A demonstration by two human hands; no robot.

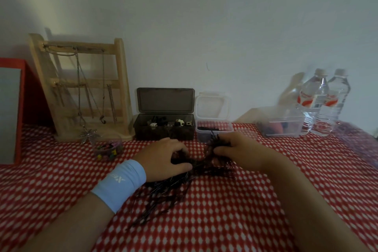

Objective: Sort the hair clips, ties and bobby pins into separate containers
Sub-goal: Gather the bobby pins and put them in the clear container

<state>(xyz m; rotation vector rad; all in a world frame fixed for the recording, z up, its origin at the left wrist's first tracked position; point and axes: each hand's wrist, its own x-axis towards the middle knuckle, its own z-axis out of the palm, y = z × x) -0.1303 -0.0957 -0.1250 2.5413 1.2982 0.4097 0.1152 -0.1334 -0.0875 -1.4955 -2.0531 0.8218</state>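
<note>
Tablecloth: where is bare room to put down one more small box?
Bare cloth lies near you between the forearms, and right of the right hand, in front of the tub. Also left, between red frame and cup. Crowded: the back row along the wall, and the pins under the left hand.

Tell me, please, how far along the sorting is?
Done: clips sit in the dark box, some pins in the small clear tub. In hand: the right hand grips a bunch of pins; the left hand rests on the pile. Left: that large pile.
</note>
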